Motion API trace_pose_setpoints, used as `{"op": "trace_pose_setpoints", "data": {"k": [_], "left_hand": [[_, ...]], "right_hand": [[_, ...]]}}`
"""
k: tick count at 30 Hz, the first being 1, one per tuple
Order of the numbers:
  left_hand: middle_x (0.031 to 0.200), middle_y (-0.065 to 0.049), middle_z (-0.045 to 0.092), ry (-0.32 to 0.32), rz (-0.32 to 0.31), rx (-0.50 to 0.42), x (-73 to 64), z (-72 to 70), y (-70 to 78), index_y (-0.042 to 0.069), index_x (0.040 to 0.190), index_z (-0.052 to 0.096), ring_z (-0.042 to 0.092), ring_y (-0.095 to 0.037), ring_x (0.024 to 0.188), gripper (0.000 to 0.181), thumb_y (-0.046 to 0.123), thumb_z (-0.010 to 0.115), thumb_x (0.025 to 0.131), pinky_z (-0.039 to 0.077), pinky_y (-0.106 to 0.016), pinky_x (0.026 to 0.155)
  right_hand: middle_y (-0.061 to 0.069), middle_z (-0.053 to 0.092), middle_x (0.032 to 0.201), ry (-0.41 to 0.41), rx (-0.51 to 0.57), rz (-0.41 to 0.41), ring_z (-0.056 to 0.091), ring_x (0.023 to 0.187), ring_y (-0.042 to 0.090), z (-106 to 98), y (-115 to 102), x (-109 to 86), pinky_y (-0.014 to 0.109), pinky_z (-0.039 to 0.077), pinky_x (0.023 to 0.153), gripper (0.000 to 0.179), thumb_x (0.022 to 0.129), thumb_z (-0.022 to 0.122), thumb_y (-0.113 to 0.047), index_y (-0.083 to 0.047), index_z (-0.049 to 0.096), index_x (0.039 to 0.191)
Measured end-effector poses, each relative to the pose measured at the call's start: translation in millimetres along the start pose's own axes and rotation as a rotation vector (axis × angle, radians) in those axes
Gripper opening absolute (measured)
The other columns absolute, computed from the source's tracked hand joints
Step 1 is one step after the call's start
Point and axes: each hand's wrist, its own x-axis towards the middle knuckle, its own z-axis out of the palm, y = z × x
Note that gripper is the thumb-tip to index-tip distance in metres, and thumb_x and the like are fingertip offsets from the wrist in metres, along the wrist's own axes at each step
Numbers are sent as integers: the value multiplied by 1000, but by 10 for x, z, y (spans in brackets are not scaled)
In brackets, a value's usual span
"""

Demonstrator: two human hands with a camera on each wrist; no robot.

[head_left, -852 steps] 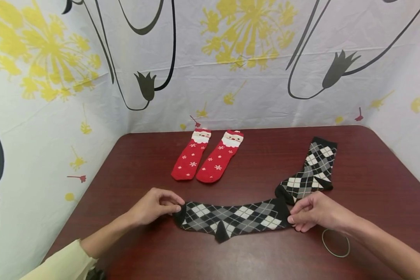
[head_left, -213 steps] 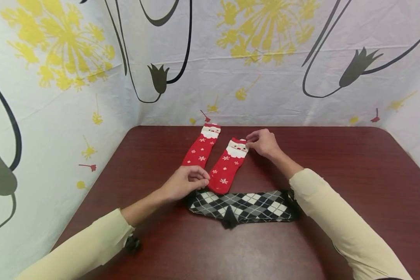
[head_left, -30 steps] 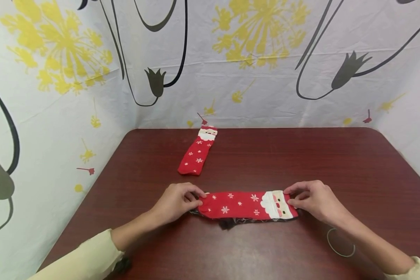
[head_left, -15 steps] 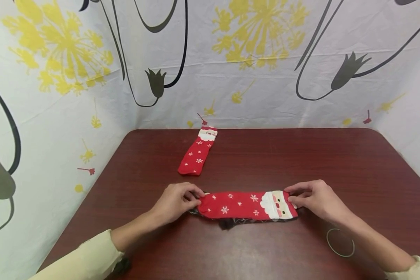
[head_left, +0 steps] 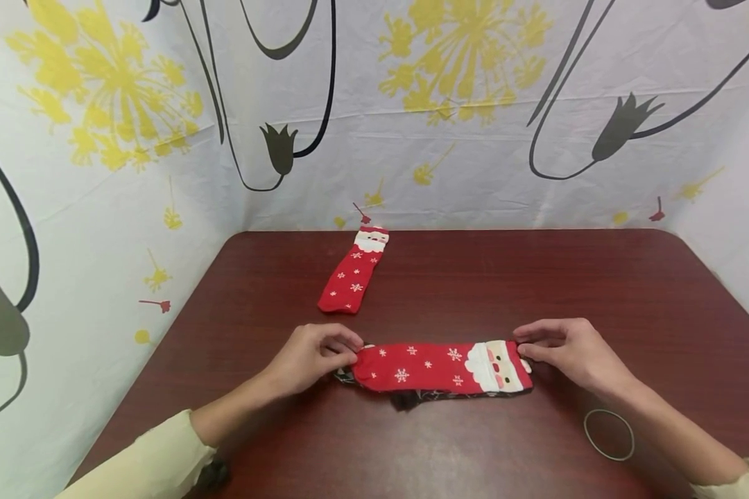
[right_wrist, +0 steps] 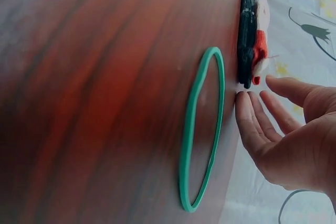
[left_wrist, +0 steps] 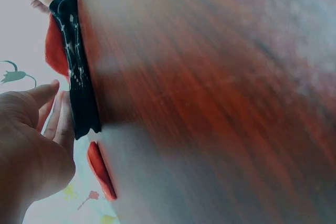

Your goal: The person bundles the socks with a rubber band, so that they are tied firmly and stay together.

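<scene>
A red Santa sock [head_left: 424, 367] lies sideways on the table, its toe to the left and its white-faced cuff to the right. Beneath it lie black-and-grey argyle socks [head_left: 406, 398], mostly covered; their dark edge [left_wrist: 79, 72] shows in the left wrist view. My left hand [head_left: 308, 357] is at the toe end, fingertips close to the red sock, thumb and fingers parted. Just off the cuff is my right hand [head_left: 577, 353]; the right wrist view shows its fingers spread with nothing between them. A second Santa sock [head_left: 352, 270] lies farther back.
A thin green rubber band [head_left: 609, 434] lies on the dark red table [head_left: 474, 450], beside my right forearm; it looms large in the right wrist view. A small dark object [head_left: 212, 478] sits by my left sleeve. Patterned white cloth [head_left: 474, 173] hangs behind the table.
Earlier, one Santa sock moved from the back onto the argyle socks, which had been stacked together. In the last half second, my right hand has drawn slightly right off the cuff; my left shifted slightly left.
</scene>
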Motion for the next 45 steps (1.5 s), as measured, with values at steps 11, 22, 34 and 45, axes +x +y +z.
{"op": "trace_pose_setpoints", "data": {"k": [11,22,34,45], "left_hand": [[112,-1,77,84,-32,-80,28,-98,-69,8,125,75,77,-16,99,33,11,83,93,61,-28,87],[116,-9,77,197,-195,-154,128,-276,-151,7,127,73,76,-22,104,32,11,81,96,61,-37,93],[116,-14,76,313,-326,-221,242,-412,-378,5,130,72,75,-27,99,34,18,78,99,62,-37,90],[115,-13,77,368,-372,-112,339,-485,-525,5,129,73,76,-23,94,34,23,78,100,62,-36,86]], "right_hand": [[12,75,125,7,139,-97,73,105,3,-22,-28,49,16,56,84,41,95,83,-20,-5,73,131],[17,71,133,-27,179,-154,71,111,1,-88,-70,216,17,56,88,47,99,79,-19,-3,65,141],[16,69,138,-37,272,-168,70,114,1,-190,-184,504,18,56,91,48,101,76,-21,-5,63,144],[12,70,138,-50,321,-147,69,116,1,-195,-256,735,21,56,93,51,101,76,-25,-5,61,146]]}}
